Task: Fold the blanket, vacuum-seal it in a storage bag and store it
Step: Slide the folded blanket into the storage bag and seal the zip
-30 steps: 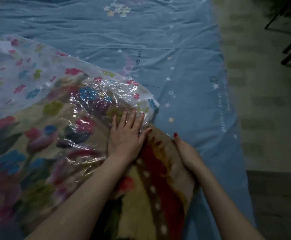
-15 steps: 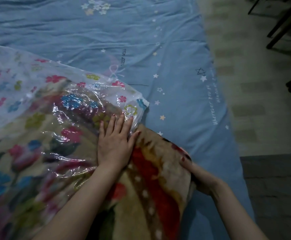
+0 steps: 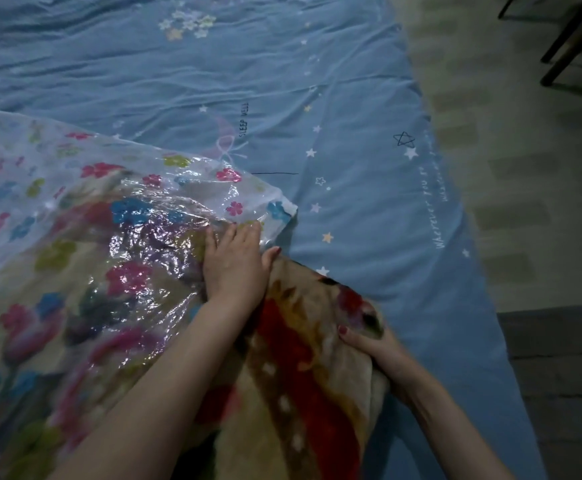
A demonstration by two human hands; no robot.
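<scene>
Home bedroom, blue star-print bedsheet (image 3: 282,81), tiled floor (image 3: 511,188), chair legs (image 3: 566,46)

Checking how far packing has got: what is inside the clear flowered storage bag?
Through the storage bag the folded blanket shows, part still sticking out where the right hand grips it. The left hand presses flat on the plastic. The bag's far end looks flat; anything beneath is hidden.

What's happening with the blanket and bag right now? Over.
Left hand flat on the storage bag. Right hand has a grip on the blanket edge. Blanket only partly inside. Nothing in the way on the blue sheet.
</scene>
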